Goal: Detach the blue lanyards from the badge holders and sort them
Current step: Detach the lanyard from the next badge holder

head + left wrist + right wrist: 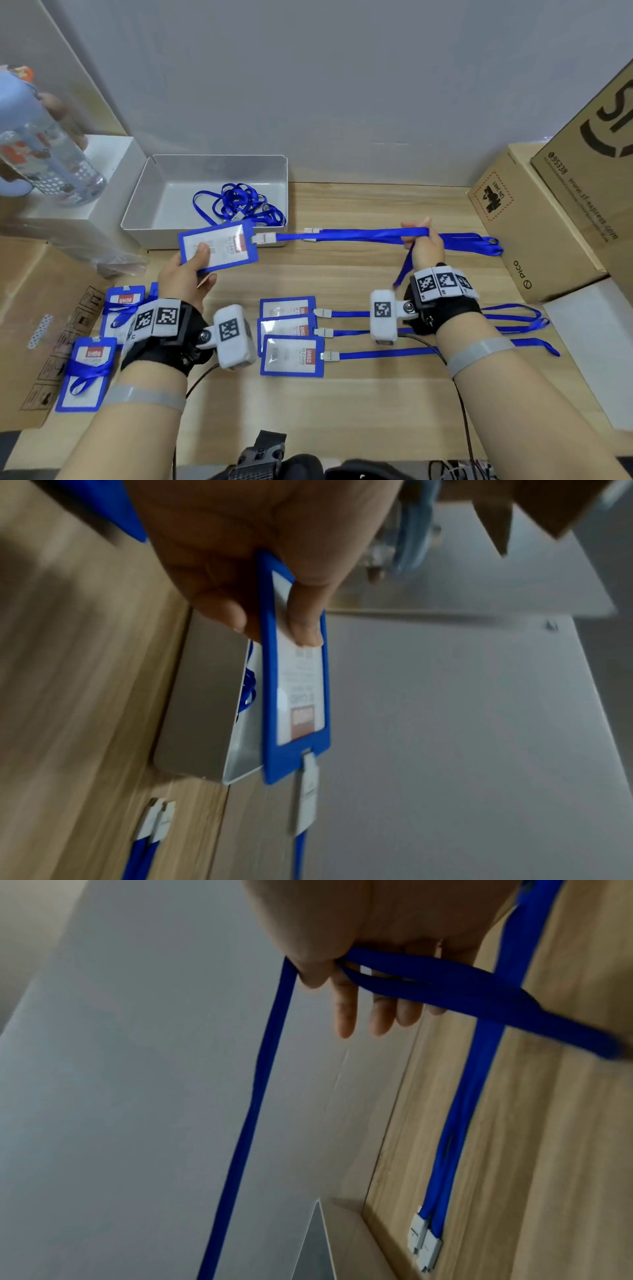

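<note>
Badge holder held just in front of the grey tray, pinched by the left hand, thumb on its face. Its lanyard runs taut, away from the tray, to the right hand, whose thumb clamps the strap against nearly straight fingers

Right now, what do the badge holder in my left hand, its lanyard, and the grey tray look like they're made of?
Badge holder: rigid blue plastic frame, probably, with a glossy clear window that catches glare.
Lanyard: flat woven fabric ribbon by the look, matte, bending limply where the right hand grips it; its pale clip could be plastic or metal.
Tray: smooth matte grey with rounded corners, likely moulded plastic.
</note>
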`<state>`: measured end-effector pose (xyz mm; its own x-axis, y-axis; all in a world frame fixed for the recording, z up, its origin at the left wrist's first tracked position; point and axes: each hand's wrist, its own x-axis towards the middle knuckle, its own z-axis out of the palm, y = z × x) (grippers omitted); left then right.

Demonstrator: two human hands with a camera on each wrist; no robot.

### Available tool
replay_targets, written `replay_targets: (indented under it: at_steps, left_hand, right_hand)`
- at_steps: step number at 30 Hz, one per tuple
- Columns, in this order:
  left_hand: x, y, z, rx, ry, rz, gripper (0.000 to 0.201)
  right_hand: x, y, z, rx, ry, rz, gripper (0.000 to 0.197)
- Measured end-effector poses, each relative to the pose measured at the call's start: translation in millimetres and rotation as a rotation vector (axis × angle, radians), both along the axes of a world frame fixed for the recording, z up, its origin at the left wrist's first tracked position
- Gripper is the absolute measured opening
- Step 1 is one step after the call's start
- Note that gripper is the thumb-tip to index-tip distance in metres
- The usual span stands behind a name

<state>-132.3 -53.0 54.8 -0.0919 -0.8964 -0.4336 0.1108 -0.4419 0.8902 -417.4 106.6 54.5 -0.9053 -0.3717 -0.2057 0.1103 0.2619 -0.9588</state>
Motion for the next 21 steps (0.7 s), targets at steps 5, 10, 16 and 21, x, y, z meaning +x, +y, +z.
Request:
replay_targets:
  at_steps: [5, 10, 16, 21]
  left_hand:
    - [14, 3, -11, 0.066, 0.058, 0.152, 0.005]
    - [27, 10, -26, 0.161, 0.038, 0.23, 0.012]
    - [31, 43, -52, 0.251, 0.023, 0.221, 0.024]
    - [25, 91, -77, 0.312, 0.056, 0.195, 0.031]
  right_hand:
    - [6, 17, -16, 0.007, -0.091, -0.128, 0.053]
    - [-5, 53, -26, 0.006, -0.18, -0.325, 0.054]
    - [-21, 102, -41, 0.006, -0.352, -0.412, 0.039]
    - [-42, 156, -65, 0.082, -0.351, -0.482, 0.032]
